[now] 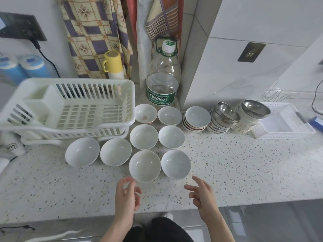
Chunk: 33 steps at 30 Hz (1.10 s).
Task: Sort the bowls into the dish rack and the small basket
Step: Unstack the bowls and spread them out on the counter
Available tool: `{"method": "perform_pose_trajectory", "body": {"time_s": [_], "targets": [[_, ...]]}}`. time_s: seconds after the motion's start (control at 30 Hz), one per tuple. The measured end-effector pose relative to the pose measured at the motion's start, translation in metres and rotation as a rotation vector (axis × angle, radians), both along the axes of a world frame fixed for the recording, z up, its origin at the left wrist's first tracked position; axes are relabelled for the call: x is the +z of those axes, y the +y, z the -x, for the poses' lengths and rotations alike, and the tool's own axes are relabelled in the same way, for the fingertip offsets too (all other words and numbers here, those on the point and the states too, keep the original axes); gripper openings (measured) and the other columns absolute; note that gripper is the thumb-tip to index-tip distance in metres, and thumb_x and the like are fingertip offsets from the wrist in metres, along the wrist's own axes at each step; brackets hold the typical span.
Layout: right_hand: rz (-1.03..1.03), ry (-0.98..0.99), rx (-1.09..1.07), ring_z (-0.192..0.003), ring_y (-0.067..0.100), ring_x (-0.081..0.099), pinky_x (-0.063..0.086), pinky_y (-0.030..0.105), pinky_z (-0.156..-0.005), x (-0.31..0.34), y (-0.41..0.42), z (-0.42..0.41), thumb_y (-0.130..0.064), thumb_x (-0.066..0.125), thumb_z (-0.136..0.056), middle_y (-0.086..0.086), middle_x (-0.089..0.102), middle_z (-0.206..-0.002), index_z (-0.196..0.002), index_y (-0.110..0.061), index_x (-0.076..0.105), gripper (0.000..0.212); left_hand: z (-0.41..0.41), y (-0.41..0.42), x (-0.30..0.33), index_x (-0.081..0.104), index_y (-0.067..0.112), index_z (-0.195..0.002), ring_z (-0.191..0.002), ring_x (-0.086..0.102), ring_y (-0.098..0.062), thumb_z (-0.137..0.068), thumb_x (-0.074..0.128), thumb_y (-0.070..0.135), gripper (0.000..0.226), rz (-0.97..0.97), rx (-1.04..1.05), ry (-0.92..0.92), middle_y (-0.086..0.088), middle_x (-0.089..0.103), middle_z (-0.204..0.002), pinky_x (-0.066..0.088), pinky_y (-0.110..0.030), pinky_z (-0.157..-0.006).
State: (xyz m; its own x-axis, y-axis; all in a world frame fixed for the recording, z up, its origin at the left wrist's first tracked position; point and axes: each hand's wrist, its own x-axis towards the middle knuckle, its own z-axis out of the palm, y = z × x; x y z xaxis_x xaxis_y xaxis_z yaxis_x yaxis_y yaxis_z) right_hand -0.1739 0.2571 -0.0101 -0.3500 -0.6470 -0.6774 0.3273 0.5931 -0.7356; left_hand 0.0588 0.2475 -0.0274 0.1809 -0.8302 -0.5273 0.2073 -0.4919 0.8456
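You have the whole speckled counter (227, 163) in front of you, with the white dish rack (70, 109) at the back left, nothing in its main bay, and the small basket (283, 121) at the far right, also unfilled. Between them sit the loose white bowls (144, 136) in the middle and the stacks of patterned and steel bowls (225, 117) beside the basket, so nothing looks sorted yet. Begin with the nearest bowl (144, 165), just ahead of your left hand (126, 194). Both hands hover apart, fingers loosely spread and holding nothing; your right hand (202, 194) is near the neighbouring bowl (175, 164). Pinch each rim firmly, since glazed bowls probably slip, and lift clear before swinging sideways.
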Motion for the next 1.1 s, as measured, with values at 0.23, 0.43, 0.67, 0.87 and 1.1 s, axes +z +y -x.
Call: {"method": "perform_pose_trajectory", "body": {"time_s": [0.23, 0.43, 0.67, 0.87, 1.1], "targets": [[0.097, -0.023, -0.112, -0.042, 0.012, 0.048, 0.032, 0.018, -0.034, 0.019, -0.032, 0.045, -0.021, 0.058, -0.096, 0.015, 0.075, -0.078, -0.113, -0.011, 0.063, 0.02, 0.041, -0.044, 0.039, 0.063, 0.03, -0.092, -0.041, 0.043, -0.012, -0.097, 0.057, 0.031, 0.008, 0.142, -0.155, -0.016, 0.0, 0.064, -0.063, 0.028, -0.022, -0.037], [0.092, -0.031, -0.108, -0.045, 0.013, 0.047, 0.031, 0.018, -0.034, 0.028, -0.081, 0.096, -0.017, 0.056, -0.095, 0.018, 0.071, -0.083, -0.114, -0.006, 0.062, 0.022, 0.119, -0.117, 0.055, 0.06, 0.023, -0.102, -0.042, 0.05, -0.011, -0.093, 0.059, 0.033, 0.013, 0.098, -0.306, -0.065, 0.004, 0.07, -0.065, 0.028, -0.02, -0.036], [0.055, 0.009, 0.057, -0.044, 0.011, 0.05, 0.032, 0.019, -0.035, 0.028, -0.133, 0.124, -0.017, 0.06, -0.093, 0.01, 0.074, -0.071, -0.105, -0.009, 0.063, 0.015, 0.191, -0.189, 0.045, 0.027, 0.035, -0.146, -0.042, 0.054, -0.011, -0.092, 0.054, 0.038, 0.061, 0.072, -0.416, -0.267, -0.003, 0.073, -0.085, 0.032, -0.018, -0.035], [0.056, 0.014, 0.101, -0.042, 0.01, 0.049, 0.031, 0.019, -0.035, 0.023, -0.148, 0.14, -0.019, 0.06, -0.093, 0.007, 0.075, -0.068, -0.102, -0.011, 0.065, 0.013, 0.215, -0.214, 0.035, 0.01, 0.03, -0.154, -0.042, 0.06, -0.012, -0.096, 0.046, 0.04, 0.07, -0.026, -0.441, -0.408, -0.003, 0.074, -0.085, 0.035, -0.017, -0.035], [0.042, -0.026, 0.125, -0.042, 0.012, 0.048, 0.029, 0.02, -0.036, 0.016, -0.141, 0.148, -0.018, 0.058, -0.094, 0.008, 0.073, -0.068, -0.103, -0.012, 0.065, 0.013, 0.225, -0.218, 0.024, 0.016, 0.031, -0.152, -0.033, 0.053, -0.013, -0.096, 0.047, 0.038, 0.064, -0.076, -0.396, -0.378, -0.013, 0.075, -0.079, 0.031, -0.019, -0.034]]}}
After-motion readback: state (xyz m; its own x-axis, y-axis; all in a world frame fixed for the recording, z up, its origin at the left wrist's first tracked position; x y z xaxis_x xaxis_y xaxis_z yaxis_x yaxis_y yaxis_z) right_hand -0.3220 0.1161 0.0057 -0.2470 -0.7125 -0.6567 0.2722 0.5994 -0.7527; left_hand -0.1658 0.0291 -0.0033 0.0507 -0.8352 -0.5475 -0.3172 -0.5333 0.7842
